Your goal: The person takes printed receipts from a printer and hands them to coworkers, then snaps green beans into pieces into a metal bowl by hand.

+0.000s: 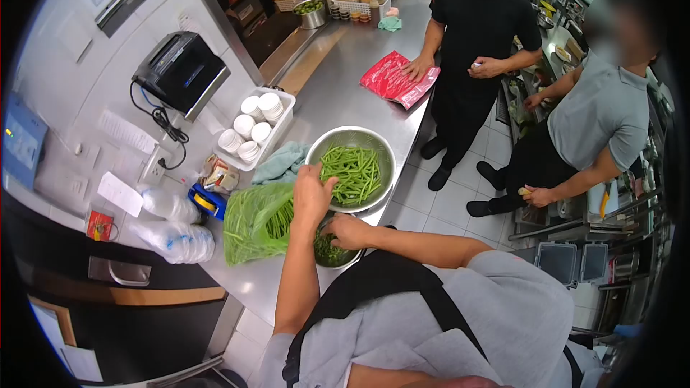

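The green beans (pixel 351 176) lie heaped in a metal colander (pixel 389 160) on the steel counter (pixel 332 97), and the left hand (pixel 312 190) is the nearer of the two to them. It is at the colander's near left rim, between that rim and an open green plastic bag (pixel 246 232), with its thumb turned toward the heap, so the beans lie just beside the thumb, rightward in the view. Their long axes cross at various angles, though many slant from lower left to upper right. More beans (pixel 279 221) show in the mouth of the bag, just on the other side of the left wrist. The left fingers are bent, set narrow rather than spread; whether a bean is pinched between them cannot be told. The right hand (pixel 346 233) is lower, nearer the person's body, over a smaller bowl (pixel 338 266) that holds short green pieces (pixel 327 250). Its fingers point down and leftward into that bowl, the tips partly lost against the contents, so their grip cannot be told. The smaller bowl sits close against the colander's near side, which leaves the right hand just below the heap and apart from it.
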`<control>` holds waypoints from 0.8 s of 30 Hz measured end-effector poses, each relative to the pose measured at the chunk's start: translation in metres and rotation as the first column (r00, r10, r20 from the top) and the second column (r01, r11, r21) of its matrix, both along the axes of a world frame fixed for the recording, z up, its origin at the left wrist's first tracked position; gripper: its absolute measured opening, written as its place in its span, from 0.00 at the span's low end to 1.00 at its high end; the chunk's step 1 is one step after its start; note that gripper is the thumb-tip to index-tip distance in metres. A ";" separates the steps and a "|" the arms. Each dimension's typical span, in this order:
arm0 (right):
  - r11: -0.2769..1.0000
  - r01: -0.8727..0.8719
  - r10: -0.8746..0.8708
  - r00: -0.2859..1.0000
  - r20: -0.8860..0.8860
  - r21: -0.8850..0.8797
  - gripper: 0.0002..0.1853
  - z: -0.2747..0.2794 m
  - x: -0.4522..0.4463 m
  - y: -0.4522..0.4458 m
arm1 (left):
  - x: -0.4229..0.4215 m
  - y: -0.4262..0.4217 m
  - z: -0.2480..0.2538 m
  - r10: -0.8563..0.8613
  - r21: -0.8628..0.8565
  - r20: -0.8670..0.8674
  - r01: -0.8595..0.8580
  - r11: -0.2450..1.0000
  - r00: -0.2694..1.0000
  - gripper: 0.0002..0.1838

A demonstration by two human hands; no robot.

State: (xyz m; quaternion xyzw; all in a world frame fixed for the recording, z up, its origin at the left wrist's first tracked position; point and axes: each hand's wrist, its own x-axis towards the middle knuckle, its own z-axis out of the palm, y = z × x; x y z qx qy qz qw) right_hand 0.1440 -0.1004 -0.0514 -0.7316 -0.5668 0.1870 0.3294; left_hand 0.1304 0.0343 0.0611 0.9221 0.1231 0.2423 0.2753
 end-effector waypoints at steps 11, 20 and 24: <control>0.992 -0.124 0.130 0.966 -0.223 0.039 0.14 -0.001 0.003 -0.002 | -0.083 0.077 -0.077 0.251 0.141 -0.432 -0.210 0.967 0.866 0.21; 0.986 -0.161 0.168 0.959 -0.228 0.047 0.14 0.003 0.003 0.003 | -0.092 0.093 -0.094 0.354 0.195 -0.550 -0.296 0.935 0.756 0.33; 0.987 -0.160 0.164 0.961 -0.224 0.035 0.13 0.005 0.003 0.002 | -0.109 0.117 -0.140 0.347 0.325 -0.497 -0.200 0.924 0.795 0.28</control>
